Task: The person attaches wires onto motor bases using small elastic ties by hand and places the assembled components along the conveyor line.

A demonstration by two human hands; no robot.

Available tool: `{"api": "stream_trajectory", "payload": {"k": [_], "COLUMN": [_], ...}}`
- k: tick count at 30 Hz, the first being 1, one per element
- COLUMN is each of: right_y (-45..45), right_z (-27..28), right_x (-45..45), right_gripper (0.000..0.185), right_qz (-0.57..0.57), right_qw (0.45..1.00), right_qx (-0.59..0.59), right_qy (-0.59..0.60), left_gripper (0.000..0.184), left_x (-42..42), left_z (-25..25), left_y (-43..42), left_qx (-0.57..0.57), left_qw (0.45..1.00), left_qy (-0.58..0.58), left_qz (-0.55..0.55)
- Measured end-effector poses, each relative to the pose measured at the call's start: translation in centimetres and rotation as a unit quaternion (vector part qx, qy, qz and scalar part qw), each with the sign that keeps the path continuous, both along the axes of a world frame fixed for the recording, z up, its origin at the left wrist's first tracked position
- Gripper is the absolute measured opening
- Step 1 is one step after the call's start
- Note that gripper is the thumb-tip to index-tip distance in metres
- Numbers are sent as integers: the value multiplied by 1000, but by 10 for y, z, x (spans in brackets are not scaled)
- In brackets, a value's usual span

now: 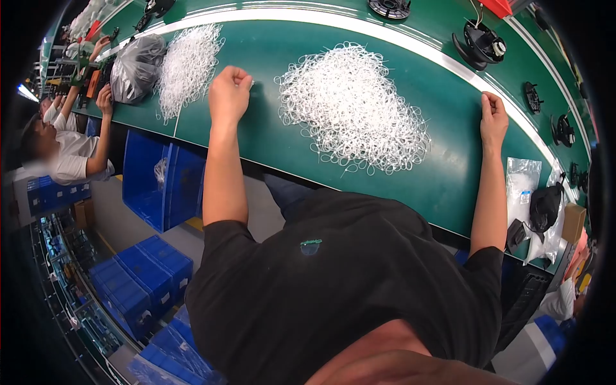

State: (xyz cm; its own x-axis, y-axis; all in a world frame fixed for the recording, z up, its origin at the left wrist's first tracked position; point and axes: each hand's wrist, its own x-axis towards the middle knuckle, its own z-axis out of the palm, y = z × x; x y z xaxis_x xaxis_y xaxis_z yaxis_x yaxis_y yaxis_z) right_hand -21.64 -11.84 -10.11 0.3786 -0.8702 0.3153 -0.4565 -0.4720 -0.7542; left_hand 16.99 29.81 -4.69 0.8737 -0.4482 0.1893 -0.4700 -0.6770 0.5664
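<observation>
Thin white looped plastic-looking ties (353, 109) heaped at your 12, green smooth tabletop (263, 136). Left hand (230, 96) at 11, right hand (493, 122) at 1:30: fingers curled, can't tell if gripping. Hard tugs could drag out tangled neighbours.

I have the large heap of loops (353, 106) on the bench (449, 154) at the upper centre of the frame, between the left hand (230, 96) and the right hand (494, 122). Left of the left hand I see the smaller heap (187, 70), and beside that a bag (136, 69). Behind the large heap runs a rail (308, 17); past it, round assemblies (484, 48) follow the upper right edge. Below the right hand, at right, a packet (518, 192) lies on the bench. Crates (142, 183) stand off the bench, at left.
</observation>
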Motion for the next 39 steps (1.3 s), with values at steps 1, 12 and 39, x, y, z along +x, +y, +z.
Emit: {"api": "stream_trajectory", "payload": {"k": [1,12,39], "right_y": [2,5,2], "right_z": [2,2,-2], "right_x": [0,7,9], "right_gripper": [23,20,19], "right_qz": [-4,-6,-61], "right_qw": [1000,992,991], "right_qx": [-4,-99,-95], "right_qy": [17,81,73], "left_gripper": [14,10,8], "left_x": [-4,-7,0], "left_z": [0,-15,-10], "left_y": [3,-2,4], "left_qx": [15,116,-189], "left_qw": [1000,989,969], "left_qy": [5,-93,-39], "left_qz": [3,-18,-151]}}
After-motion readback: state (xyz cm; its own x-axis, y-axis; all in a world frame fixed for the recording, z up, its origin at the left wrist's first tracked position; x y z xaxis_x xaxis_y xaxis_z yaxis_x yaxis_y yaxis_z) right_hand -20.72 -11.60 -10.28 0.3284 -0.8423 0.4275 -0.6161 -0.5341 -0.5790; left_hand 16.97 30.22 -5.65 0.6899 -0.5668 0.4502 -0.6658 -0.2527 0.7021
